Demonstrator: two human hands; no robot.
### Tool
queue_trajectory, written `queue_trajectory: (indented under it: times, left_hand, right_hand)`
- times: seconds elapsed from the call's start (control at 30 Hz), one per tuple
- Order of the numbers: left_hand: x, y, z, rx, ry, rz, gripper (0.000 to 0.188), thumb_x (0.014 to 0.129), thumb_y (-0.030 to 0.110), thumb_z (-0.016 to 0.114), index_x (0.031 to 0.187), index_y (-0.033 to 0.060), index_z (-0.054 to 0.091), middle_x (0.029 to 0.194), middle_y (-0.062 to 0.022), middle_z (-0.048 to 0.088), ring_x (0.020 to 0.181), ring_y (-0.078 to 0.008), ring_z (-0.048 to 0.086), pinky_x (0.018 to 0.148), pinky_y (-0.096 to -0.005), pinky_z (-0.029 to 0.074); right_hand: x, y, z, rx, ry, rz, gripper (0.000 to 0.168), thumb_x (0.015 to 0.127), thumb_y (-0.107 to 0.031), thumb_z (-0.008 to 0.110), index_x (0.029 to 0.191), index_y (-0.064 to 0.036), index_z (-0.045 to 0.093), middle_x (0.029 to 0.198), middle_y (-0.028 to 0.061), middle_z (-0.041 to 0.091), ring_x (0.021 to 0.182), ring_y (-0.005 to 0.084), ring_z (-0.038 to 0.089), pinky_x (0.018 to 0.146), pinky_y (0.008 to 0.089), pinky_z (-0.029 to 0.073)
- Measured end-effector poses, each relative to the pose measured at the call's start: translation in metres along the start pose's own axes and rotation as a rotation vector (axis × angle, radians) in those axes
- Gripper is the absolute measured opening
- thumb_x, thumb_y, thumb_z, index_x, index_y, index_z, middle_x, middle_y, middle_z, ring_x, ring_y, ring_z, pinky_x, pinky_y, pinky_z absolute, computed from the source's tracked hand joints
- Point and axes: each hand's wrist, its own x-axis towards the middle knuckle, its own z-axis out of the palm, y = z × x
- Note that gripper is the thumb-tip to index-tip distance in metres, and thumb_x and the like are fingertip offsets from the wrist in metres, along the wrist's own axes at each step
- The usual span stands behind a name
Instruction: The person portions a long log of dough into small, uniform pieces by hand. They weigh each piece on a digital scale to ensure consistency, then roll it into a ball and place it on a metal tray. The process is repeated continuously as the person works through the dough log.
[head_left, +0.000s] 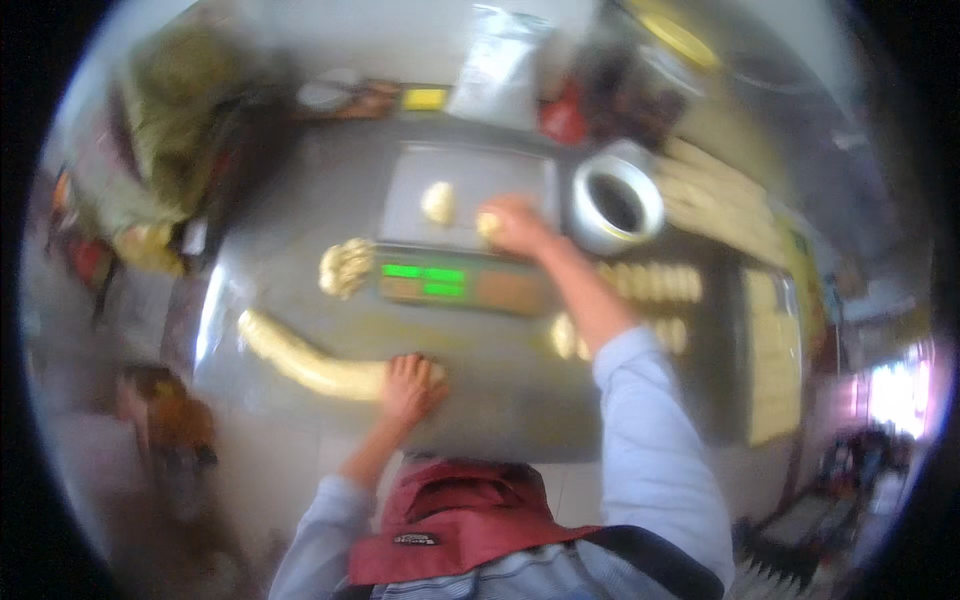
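Observation:
My left hand (414, 390) grips the right end of a long pale dough roll (315, 367) that lies on the metal table. Over the right part of a digital scale's flat pan (465, 169), my right hand (516, 225) holds a small piece of dough (489, 225). Blur hides whether that piece touches the pan. Another dough lump (438, 202) rests on the pan, left of my right hand. Green digits glow on the scale's front panel (480, 285). Left of the scale sits a lumpy heap of dough (346, 268).
A white metal pot (619, 196) with dark contents stands right of the scale. Short dough pieces (652, 281) lie in rows beyond my right forearm. At the table's right edge is a tray of pale pieces (772, 356). A silvery bag (499, 67) stands behind.

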Motion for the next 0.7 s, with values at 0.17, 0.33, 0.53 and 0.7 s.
queue_trajectory:
  times: [0.17, 0.33, 0.53, 0.7]
  left_hand:
    - [0.015, -0.009, -0.012, 0.018, -0.135, -0.025, 0.052, 0.069, 0.041, 0.068, 0.107, 0.0087, 0.055, 0.102, -0.0127, 0.053, 0.1, -0.0292, 0.048, 0.09, -0.0427, 0.036]
    - [0.018, 0.001, -0.014, 0.018, -0.225, -0.029, 0.063, 0.064, 0.041, 0.071, 0.114, 0.0101, 0.05, 0.112, -0.0134, 0.051, 0.106, -0.0298, 0.046, 0.095, -0.044, 0.034]
    - [0.026, 0.002, -0.047, 0.131, -0.298, 0.049, 0.091, 0.051, 0.047, 0.079, 0.122, 0.004, 0.041, 0.117, -0.0143, 0.047, 0.11, -0.0302, 0.044, 0.095, -0.0426, 0.033]
    - [0.011, -0.045, -0.027, 0.131, -0.422, 0.101, 0.082, 0.053, 0.049, 0.077, 0.115, 0.0049, 0.047, 0.108, -0.0138, 0.05, 0.105, -0.0305, 0.046, 0.091, -0.0428, 0.035]
  right_hand:
    - [-0.124, -0.014, -0.034, 1.218, 0.451, 0.655, 0.056, 0.078, -0.011, 0.06, 0.13, -0.004, 0.041, 0.123, 0.0198, 0.049, 0.105, 0.0259, 0.054, 0.088, 0.0343, 0.044]
    - [-0.324, 0.103, -0.032, 0.173, 0.683, 0.961, 0.047, 0.089, -0.029, 0.05, 0.125, 0.001, 0.045, 0.121, 0.0215, 0.05, 0.107, 0.0309, 0.053, 0.092, 0.0377, 0.04]
    - [-0.407, 0.175, -0.016, 0.099, 0.713, 1.285, 0.043, 0.09, -0.038, 0.042, 0.107, -0.003, 0.06, 0.108, 0.0202, 0.059, 0.101, 0.0354, 0.056, 0.088, 0.0413, 0.041]
    - [-0.391, 0.163, -0.019, -0.325, 0.282, 1.429, 0.041, 0.092, -0.036, 0.038, 0.104, -0.004, 0.061, 0.104, 0.0201, 0.058, 0.096, 0.0369, 0.055, 0.087, 0.0463, 0.04]
